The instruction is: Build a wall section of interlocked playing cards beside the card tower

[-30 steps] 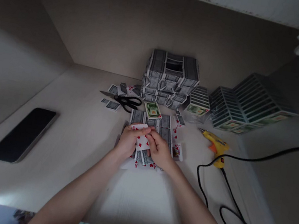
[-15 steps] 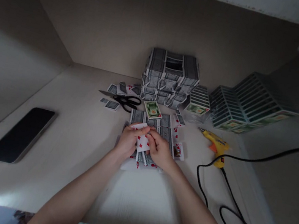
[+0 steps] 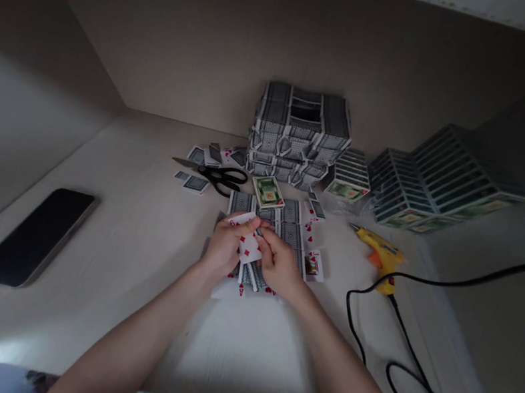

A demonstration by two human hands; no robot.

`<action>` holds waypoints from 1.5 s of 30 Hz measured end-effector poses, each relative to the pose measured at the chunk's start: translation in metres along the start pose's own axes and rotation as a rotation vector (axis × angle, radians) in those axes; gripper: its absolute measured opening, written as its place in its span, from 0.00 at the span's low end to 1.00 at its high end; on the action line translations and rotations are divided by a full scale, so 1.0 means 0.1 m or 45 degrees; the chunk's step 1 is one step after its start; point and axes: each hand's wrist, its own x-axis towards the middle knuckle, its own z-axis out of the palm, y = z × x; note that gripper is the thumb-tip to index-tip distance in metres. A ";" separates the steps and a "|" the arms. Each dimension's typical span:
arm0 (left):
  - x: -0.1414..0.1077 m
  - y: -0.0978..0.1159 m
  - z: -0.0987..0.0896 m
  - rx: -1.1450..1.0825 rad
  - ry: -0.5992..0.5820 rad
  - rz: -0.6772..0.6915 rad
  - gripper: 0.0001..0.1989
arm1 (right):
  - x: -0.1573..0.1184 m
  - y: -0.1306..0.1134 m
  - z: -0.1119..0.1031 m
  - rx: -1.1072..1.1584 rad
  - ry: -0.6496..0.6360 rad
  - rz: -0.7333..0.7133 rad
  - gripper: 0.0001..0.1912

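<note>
- Pale worktop point(image 3: 130, 254): playing cards point(image 3: 292, 235) lie flat just under both hands.
- Left hand point(image 3: 223, 248) pinches a red diamond card point(image 3: 249, 250).
- Right hand point(image 3: 278, 264) curls in, holding that card too.

Left hand point(image 3: 224, 247) free leftward to the phone point(image 3: 36, 236), card stacks point(image 3: 301, 137) ahead, scissors point(image 3: 220, 177) ahead-left, glue gun point(image 3: 380, 257) right

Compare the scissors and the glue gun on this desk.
The scissors have black handles and a long metal blade; the glue gun has a yellow body with an orange part. The scissors lie left of the playing cards, the glue gun right of them. Only the glue gun trails a black cord. Both rest on the pale desk.
</note>
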 end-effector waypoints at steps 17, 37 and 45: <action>0.05 -0.05 -0.06 0.330 0.021 0.330 0.15 | 0.08 -0.06 -0.09 0.770 0.114 0.378 0.18; 0.00 -0.03 -0.06 0.432 0.082 0.360 0.09 | 0.12 -0.05 -0.17 0.745 0.207 0.291 0.14; -0.05 -0.02 -0.02 0.515 0.070 0.380 0.06 | 0.13 -0.05 -0.19 0.766 0.210 0.323 0.11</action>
